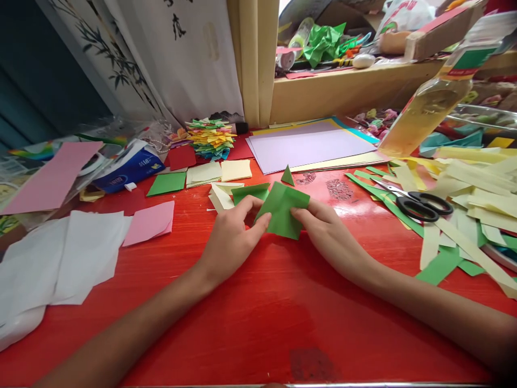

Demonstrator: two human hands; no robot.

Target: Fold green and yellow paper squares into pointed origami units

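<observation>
A square of green paper (284, 211) is held up slightly above the red table, tilted, between both hands. My left hand (238, 237) pinches its left edge between thumb and fingers. At the opposite edge, my right hand (323, 226) grips the paper with the thumb on the near face. Just behind my left hand lie a folded green piece (251, 191) and a folded cream piece (221, 198). A small green folded triangle (288, 175) rests beyond the held sheet. Fingertips behind the paper are hidden.
Paper strips (468, 188) and black-handled scissors (424, 205) lie at right, near a tilted-looking bottle (432, 108). Lilac sheets (311, 143) lie at the back beside a stack of folded paper pieces (210, 139). White paper (89, 253) and pink paper (150, 223) are at left.
</observation>
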